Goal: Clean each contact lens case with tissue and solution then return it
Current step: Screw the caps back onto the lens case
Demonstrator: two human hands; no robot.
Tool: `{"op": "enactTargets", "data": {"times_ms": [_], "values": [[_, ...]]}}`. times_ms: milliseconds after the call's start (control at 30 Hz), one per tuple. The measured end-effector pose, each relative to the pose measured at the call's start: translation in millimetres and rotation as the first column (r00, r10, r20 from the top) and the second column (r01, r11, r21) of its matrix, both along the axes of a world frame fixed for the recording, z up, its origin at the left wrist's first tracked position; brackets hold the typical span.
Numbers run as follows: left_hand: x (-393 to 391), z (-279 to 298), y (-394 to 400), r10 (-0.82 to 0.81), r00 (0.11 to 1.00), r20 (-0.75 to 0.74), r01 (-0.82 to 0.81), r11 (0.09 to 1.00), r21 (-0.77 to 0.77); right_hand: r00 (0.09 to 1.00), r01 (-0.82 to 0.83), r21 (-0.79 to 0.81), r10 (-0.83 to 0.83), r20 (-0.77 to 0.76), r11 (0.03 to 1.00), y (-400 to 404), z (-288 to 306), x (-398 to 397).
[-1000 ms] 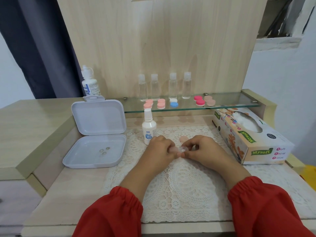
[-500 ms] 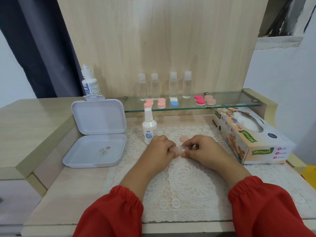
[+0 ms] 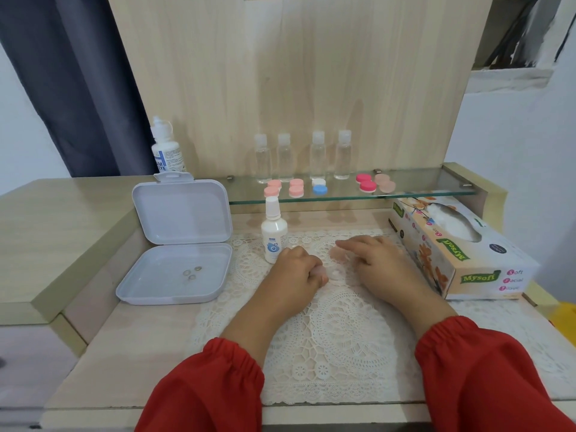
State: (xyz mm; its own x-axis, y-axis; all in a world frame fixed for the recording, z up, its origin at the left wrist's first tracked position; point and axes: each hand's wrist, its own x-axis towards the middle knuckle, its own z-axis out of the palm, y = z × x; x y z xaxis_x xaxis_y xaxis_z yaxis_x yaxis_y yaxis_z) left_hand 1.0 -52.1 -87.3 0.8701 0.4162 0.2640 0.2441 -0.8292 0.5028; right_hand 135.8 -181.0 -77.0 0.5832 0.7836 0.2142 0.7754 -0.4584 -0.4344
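Observation:
My left hand is curled on the lace mat and pinches a small translucent lens case at its fingertips. My right hand has its fingers stretched out flat over a pale pink cap lying on the mat just behind the case; the hand is motion-blurred. A white spray bottle of solution stands left of my left hand. The tissue box lies to the right of my right hand.
A glass shelf carries pink, blue-and-white, hot pink and beige lens cases with several clear bottles behind. An open white box at left holds three lenses. A larger bottle stands behind it.
My right hand has let go of the case and moved back and right, its fingers now spread over the pink cap. My left hand stays in place with the case.

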Motion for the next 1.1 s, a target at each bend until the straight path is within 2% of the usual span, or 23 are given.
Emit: {"op": "enactTargets", "data": {"times_ms": [33,100,167,233,300,367,433,500,633,767,1100], "values": [[0,0,0,-0.002,1.0,0.001,0.002,1.0,-0.006,0.996,-0.001,-0.074,0.007,0.085,0.997,2,-1,0],[-1,0,0,-0.004,1.0,0.002,0.004,1.0,-0.018,0.991,0.007,-0.154,0.014,0.136,0.988,5,-3,-1],[-2,0,-1,-0.002,1.0,0.006,0.002,1.0,-0.022,0.99,0.02,-0.137,-0.001,0.138,0.99,5,-4,0],[-2,1,-2,-0.001,1.0,0.014,0.001,1.0,-0.024,0.994,0.022,-0.026,-0.019,0.107,0.999,4,-5,2],[-3,1,-2,0.001,1.0,0.014,-0.001,1.0,-0.025,0.999,0.035,0.116,-0.036,0.004,0.993,3,-5,4],[-3,1,-2,0.005,1.0,0.012,-0.004,1.0,-0.027,0.986,0.064,0.257,-0.022,-0.163,0.964,0,-3,2],[-3,0,-2,0.005,1.0,0.014,-0.004,1.0,-0.025,0.933,0.042,0.399,0.107,-0.344,0.916,-4,2,-4],[-3,1,-2,0.001,1.0,0.011,-0.001,1.0,-0.017,0.884,-0.034,0.45,0.237,-0.403,0.892,-7,5,-10],[-3,1,-2,0.0,1.0,0.009,0.0,1.0,-0.008,0.899,-0.115,0.377,0.257,-0.354,0.919,-5,4,-13],[-3,1,-2,-0.003,1.0,0.01,0.003,1.0,0.003,0.892,-0.138,0.336,0.265,-0.367,0.932,-5,5,-14],[-3,3,-2,-0.004,1.0,-0.009,0.004,1.0,0.0,0.894,-0.188,0.293,0.287,-0.345,0.937,-6,3,-14]]}}
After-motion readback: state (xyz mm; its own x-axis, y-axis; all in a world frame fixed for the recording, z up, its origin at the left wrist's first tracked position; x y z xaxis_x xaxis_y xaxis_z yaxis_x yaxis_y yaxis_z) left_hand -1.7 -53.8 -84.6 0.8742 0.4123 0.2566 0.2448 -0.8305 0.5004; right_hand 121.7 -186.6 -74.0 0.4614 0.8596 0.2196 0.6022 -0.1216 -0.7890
